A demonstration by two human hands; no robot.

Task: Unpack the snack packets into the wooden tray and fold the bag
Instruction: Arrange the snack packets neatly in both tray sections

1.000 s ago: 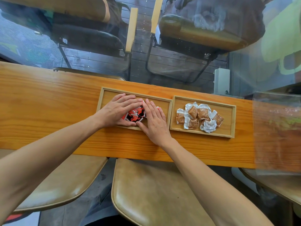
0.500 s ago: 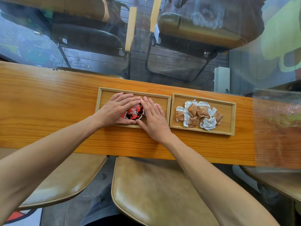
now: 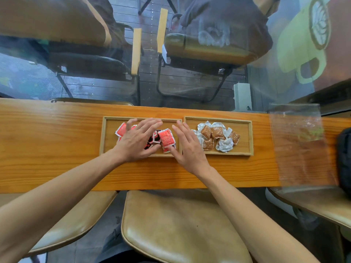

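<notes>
The unpacking looks nearly done: red packets (image 3: 165,138) lie loose in the left wooden tray (image 3: 106,138), brown-and-white packets (image 3: 216,136) fill the right tray (image 3: 248,138) at 3 o'clock of it. The clear bag (image 3: 298,145), farther toward 3 o'clock on the bench (image 3: 47,141), lies flat and seemingly unfolded, so folding remains. The left hand (image 3: 137,142) rests spread-fingered on the red packets; the right hand (image 3: 190,147), fingers straight, touches their edge, gripping nothing.
</notes>
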